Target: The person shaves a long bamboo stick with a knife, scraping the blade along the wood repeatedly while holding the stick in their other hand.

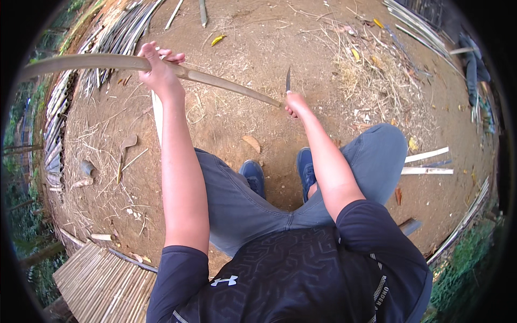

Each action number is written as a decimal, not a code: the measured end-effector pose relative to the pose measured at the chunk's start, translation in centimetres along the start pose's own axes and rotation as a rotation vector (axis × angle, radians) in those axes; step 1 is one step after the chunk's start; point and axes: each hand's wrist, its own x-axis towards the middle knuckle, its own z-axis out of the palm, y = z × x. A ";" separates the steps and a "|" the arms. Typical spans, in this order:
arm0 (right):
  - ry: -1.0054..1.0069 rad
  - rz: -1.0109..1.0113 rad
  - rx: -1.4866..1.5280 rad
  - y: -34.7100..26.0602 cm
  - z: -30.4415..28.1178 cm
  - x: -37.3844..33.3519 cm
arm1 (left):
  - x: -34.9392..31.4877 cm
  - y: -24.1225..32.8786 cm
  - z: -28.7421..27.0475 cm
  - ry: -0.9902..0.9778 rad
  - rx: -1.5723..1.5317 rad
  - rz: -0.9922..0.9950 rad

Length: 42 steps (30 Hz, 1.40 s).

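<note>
My left hand holds a long split bamboo strip, thumb over the top and fingertips showing past its far edge. The strip runs from the far left rim, slanting down toward the middle, with a node just right of that hand. Its right end stops close to my right hand, which is closed around the handle of a knife. The dark, narrow blade points up and away from me. Whether the strip's end touches my right fingers, I cannot tell. My fist hides most of the knife handle.
Piled bamboo strips lie at the far left. A brown long-handled tool rests on the dirt floor at left. Shavings cover ground at right, with pale strips beside my knee. A slatted bamboo surface is near left. Another person's leg shows far right.
</note>
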 end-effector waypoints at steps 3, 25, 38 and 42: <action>-0.030 -0.094 0.021 -4.3 -3.1 -1.5 | 0.7 -0.1 1.5 0.319 0.037 0.181; 0.278 -0.120 -0.409 7.9 6.5 -4.9 | 2.2 2.0 -4.9 0.079 -0.244 -0.056; 0.465 -0.034 -0.174 7.8 6.9 -1.7 | 2.6 1.0 -4.3 0.312 -0.141 -0.055; 0.439 -0.080 -0.178 6.1 6.3 -1.7 | 2.5 1.1 -4.7 0.429 -0.062 -0.029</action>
